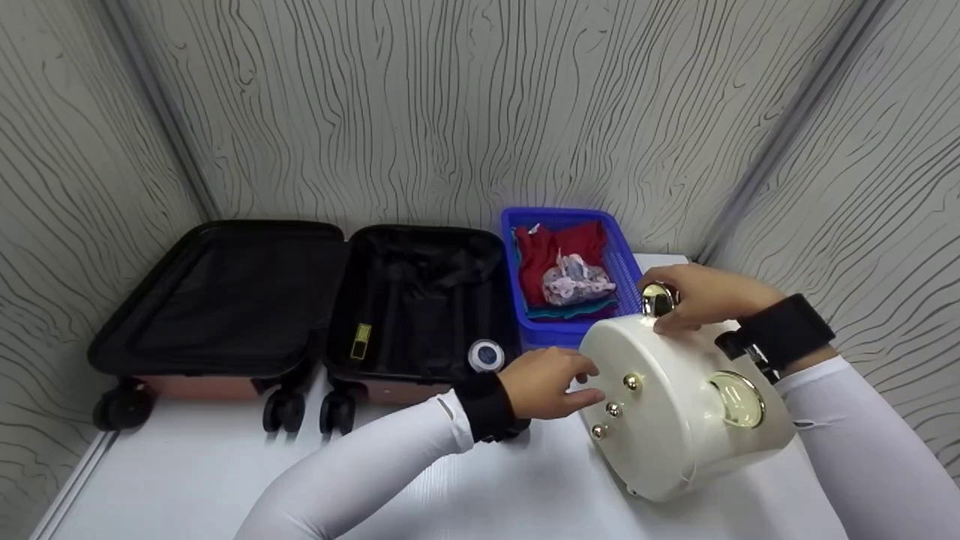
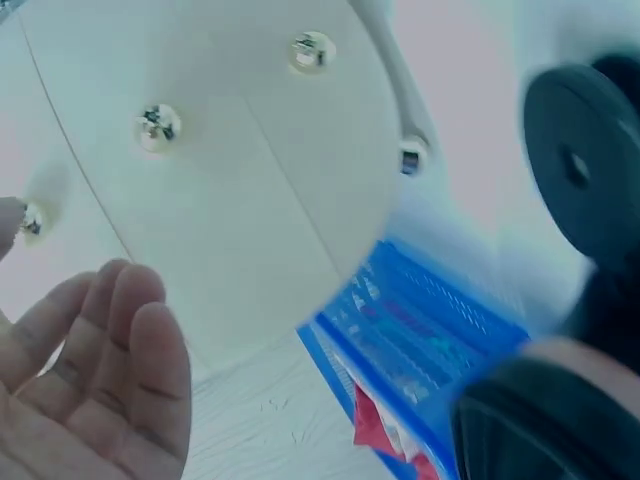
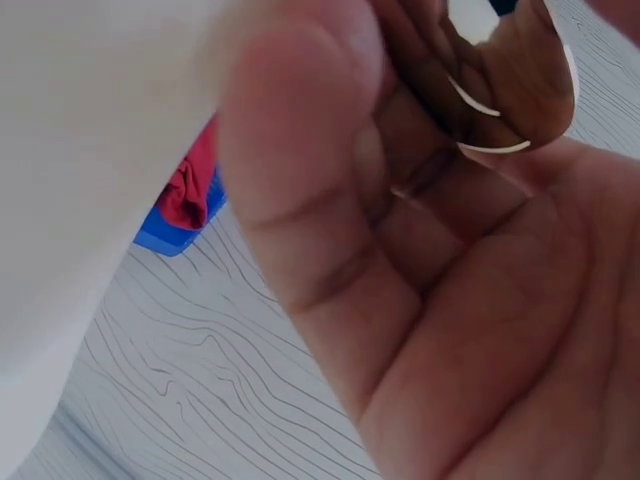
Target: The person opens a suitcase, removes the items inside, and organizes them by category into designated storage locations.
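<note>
Right sleeve (image 1: 862, 442): slanting up from the lower right corner, lying nearest the head camera.
Right hand (image 1: 703, 292): reaching leftward over the white case, curling fingers and thumb closely round a gold fitting (image 1: 657, 298), leaving little gap.
Gold fitting: standing on the case's upper side, close to the flat face, shining between thumb and fingers.
White case (image 1: 675, 375): tilting at the right front above the white table (image 1: 495, 487); pointing its flat, round-edged face left, running its body from there toward the right; not showing clearly whether touching the tabletop.
Gold studs (image 1: 632, 382): dotting the flat face.
Left hand (image 1: 544, 381): pointing right beside the studded face, bending fingers loosely, spreading the thumb apart, holding nothing; leaving contact with the case impossible to tell.
Blue basket (image 1: 628, 274): sitting behind the case, containing red cloth (image 1: 531, 262) and a patterned bundle (image 1: 576, 281).
Suitcase (image 1: 225, 307): lying open at left, showing a round disc (image 1: 486, 356) at its near right corner.
</note>
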The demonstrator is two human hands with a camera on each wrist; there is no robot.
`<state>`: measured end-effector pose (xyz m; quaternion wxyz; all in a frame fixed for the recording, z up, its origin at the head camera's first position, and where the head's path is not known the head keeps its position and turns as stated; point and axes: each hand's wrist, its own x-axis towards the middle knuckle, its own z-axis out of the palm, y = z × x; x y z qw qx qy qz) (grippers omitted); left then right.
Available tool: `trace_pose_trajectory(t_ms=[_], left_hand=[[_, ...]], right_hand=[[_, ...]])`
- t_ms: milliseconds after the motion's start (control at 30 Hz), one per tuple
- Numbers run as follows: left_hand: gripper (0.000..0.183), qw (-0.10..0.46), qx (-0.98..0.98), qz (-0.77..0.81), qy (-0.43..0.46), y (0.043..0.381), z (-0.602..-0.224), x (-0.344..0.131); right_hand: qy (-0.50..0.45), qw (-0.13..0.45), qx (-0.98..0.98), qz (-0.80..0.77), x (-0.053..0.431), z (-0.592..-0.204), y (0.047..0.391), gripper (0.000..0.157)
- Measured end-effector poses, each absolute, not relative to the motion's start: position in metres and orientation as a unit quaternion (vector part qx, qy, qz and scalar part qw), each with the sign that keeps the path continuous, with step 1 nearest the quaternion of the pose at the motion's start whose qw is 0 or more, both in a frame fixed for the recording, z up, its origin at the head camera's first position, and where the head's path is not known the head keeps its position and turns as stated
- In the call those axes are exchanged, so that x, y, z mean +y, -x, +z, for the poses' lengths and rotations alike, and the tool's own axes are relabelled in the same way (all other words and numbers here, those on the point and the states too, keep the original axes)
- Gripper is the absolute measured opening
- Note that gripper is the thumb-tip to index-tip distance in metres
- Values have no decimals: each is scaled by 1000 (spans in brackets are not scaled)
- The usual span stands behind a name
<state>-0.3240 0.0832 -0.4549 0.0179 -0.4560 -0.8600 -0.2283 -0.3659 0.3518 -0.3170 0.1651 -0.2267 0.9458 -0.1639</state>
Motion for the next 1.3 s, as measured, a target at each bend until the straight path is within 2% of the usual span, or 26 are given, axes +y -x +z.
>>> trace_pose_trajectory(t_ms=[233, 600, 833, 1133, 1300], left_hand=[[35, -2, -855, -256, 451, 319, -451, 112], [25, 15, -853, -286, 437, 318, -456, 123], [27, 34, -834, -296, 464, 318, -458, 114], [24, 77, -816, -291, 493, 316, -461, 87], [24, 89, -815, -287, 496, 315, -460, 71]], right_hand=[[251, 170, 941, -151, 353, -316, 366, 53], [256, 168, 940, -152, 353, -318, 366, 53], [265, 155, 938, -159, 354, -318, 365, 49], [243, 176, 939, -170, 354, -318, 363, 52], [254, 165, 939, -163, 355, -318, 365, 51]])
